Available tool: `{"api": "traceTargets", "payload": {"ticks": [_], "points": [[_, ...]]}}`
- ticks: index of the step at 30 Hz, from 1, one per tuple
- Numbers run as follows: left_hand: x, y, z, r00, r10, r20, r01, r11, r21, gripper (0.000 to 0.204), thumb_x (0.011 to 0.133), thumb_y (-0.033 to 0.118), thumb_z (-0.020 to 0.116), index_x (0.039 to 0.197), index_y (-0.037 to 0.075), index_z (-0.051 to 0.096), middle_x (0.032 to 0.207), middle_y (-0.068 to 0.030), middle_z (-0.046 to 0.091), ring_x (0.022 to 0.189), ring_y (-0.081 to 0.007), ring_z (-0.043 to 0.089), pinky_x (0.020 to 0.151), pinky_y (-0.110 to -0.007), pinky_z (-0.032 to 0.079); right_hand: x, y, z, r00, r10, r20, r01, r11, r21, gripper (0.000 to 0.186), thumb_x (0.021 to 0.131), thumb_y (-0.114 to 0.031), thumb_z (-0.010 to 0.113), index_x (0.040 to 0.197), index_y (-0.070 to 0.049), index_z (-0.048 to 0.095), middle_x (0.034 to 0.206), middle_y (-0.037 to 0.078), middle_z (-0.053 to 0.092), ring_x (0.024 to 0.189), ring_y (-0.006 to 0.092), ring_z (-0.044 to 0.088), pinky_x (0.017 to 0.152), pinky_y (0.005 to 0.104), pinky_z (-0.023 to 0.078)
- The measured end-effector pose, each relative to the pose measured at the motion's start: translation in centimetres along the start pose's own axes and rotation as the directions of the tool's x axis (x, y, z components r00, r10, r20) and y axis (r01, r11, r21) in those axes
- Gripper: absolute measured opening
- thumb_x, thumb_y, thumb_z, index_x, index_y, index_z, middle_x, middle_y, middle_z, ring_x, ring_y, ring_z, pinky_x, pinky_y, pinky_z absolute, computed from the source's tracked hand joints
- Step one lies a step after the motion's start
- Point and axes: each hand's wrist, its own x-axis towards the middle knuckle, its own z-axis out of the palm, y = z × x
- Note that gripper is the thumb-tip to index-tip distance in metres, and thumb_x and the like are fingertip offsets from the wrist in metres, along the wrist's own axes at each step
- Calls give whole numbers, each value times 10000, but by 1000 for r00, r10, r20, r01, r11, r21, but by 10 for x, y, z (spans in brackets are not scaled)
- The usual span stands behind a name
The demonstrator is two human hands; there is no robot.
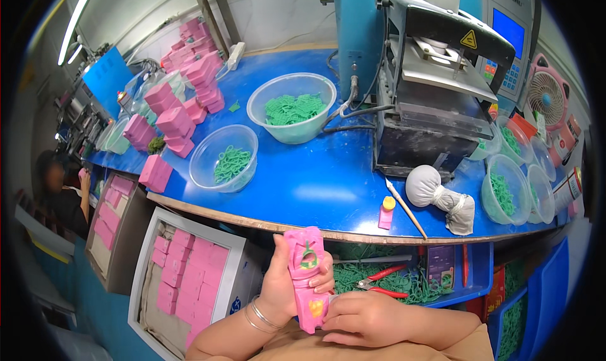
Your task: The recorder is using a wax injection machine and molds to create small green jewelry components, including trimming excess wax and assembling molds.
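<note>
My left hand (281,284) is wrapped round a long pink rubber mould (304,290), which stands nearly upright in front of my body. The mould looks folded open, with one hollow in its upper half and a yellow patch in its lower half. A green wax piece (307,247) shows round the upper hollow. Curled fingers of my right hand (361,317) press on the mould's lower right edge; their tips are partly hidden. On the blue bench ahead lie a small pink block with a yellow top (387,212), a pointed wooden-handled tool (406,207) and a tied white cloth pouch (424,185).
Plastic bowls with green wax pieces stand on the bench (303,190), including a large one (255,112). A press-like machine (435,118) occupies the right. Pink moulds fill a white-framed box (146,260). Red-handled pliers (383,281) lie in an open drawer. Another person (66,194) sits far left.
</note>
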Motion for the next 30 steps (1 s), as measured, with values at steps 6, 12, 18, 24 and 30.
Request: {"api": "traceTargets", "payload": {"ticks": [6,12,18,24,30], "points": [[-2,-6,-2,997,-13,-79,33,968,250,642,926,579,231,919,-4,500,774,-107,545,571,-137,479,522,-266,407,-3,7,-12,892,310,-328,-311,949,52,295,746,-211,724,933,-44,567,699,54,562,578,211,558,535,303,452],[-8,-21,3,889,231,-396,41,821,570,641,958,505,142,1082,-14,498,873,-176,597,725,-235,598,639,-316,505,9,6,-19,920,306,-245,-324,946,-36,339,784,-213,690,1037,-45,541,793,76,523,635,192,531,539,295,440],[-7,-21,4,918,225,-327,24,791,611,642,949,527,176,1083,-18,489,854,-148,588,717,-206,589,638,-302,497,6,12,-20,928,324,-187,-322,946,39,297,808,-152,654,1050,-31,534,804,84,527,632,213,543,565,301,452],[-4,-17,2,942,211,-260,-1,778,629,786,883,647,237,1090,-73,475,817,-126,573,626,-162,556,567,-266,451,0,16,-6,866,404,-295,-307,895,323,117,870,-74,567,956,3,546,760,81,606,617,176,579,579,261,459],[-4,-11,-5,959,135,-250,-1,881,473,815,873,662,243,1062,-91,490,806,-132,566,553,-159,514,514,-262,410,0,31,9,580,806,119,-277,58,959,135,943,-115,458,887,3,491,723,59,553,511,75,465,464,206,339]]}}
